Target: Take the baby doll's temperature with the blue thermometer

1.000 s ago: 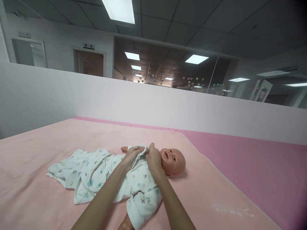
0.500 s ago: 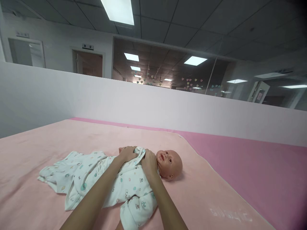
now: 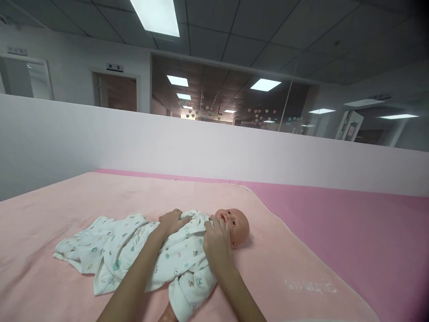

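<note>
A baby doll (image 3: 240,228) lies on its back with its head to the right, dressed in a white baby gown (image 3: 179,257) with small coloured prints. My left hand (image 3: 172,222) rests on the gown's far chest side, its thumb apart from the fingers. Beside the doll's chin and collar, my right hand (image 3: 217,243) is loosely bent with its fingers apart, and I see nothing held in it. It covers part of the doll's neck and cheek. One doll hand (image 3: 168,314) shows at the near sleeve's cuff. The gown's lower part spreads flat to the left.
Under the doll lies a peach blanket (image 3: 295,259) with pale lettering near its right front. A pink mat (image 3: 351,228) shows beyond the blanket's edge. A low white wall (image 3: 214,152) runs along the back, with a window (image 3: 221,98) above it.
My right hand has left the gown's front edge and moved right, to the doll's chin. My left hand has shifted slightly left. The gown's chest flap now lies flatter.
</note>
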The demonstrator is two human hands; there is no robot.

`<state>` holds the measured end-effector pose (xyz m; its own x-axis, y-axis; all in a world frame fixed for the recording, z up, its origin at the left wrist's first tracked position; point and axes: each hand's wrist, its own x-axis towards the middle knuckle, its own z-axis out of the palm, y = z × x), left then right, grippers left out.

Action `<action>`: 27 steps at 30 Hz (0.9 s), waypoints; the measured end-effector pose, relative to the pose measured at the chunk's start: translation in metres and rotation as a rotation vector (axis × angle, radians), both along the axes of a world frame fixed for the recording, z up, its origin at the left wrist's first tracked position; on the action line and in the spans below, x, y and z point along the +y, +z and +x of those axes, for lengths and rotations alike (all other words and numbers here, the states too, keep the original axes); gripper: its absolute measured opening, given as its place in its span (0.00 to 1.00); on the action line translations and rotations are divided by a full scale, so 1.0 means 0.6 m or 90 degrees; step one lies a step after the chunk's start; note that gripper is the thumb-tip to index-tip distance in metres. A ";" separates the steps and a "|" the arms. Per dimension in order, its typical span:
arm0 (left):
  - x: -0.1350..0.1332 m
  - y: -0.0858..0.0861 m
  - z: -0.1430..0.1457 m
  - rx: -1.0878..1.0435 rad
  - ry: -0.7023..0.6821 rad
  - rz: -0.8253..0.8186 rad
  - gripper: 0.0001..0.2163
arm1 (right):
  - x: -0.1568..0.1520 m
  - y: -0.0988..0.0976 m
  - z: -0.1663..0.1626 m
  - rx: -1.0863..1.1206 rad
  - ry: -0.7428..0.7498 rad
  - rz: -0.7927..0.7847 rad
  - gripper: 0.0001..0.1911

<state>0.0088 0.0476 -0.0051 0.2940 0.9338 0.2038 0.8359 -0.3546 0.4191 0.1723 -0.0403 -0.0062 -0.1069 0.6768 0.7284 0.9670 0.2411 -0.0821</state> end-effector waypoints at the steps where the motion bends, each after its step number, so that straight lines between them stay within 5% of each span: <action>1: -0.003 -0.002 -0.002 -0.005 -0.002 -0.001 0.24 | -0.007 0.000 0.010 -0.006 0.002 0.019 0.15; 7: -0.015 -0.007 -0.006 0.016 0.018 -0.007 0.28 | 0.017 0.034 0.103 0.147 0.024 0.003 0.10; 14: -0.010 -0.010 -0.007 0.048 0.035 -0.019 0.30 | 0.115 0.020 0.200 0.661 0.209 -0.292 0.19; 20: -0.007 -0.013 -0.007 0.032 0.036 -0.014 0.28 | 0.123 -0.015 0.230 0.874 0.387 -0.268 0.14; 27: -0.005 -0.015 -0.007 0.014 0.020 0.001 0.26 | 0.111 -0.015 0.242 0.898 0.377 -0.255 0.10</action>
<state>0.0048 0.0447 -0.0141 0.2697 0.9422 0.1990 0.8555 -0.3293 0.3995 0.3175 0.0262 -0.0154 0.1663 0.9518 0.2577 -0.1579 0.2837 -0.9458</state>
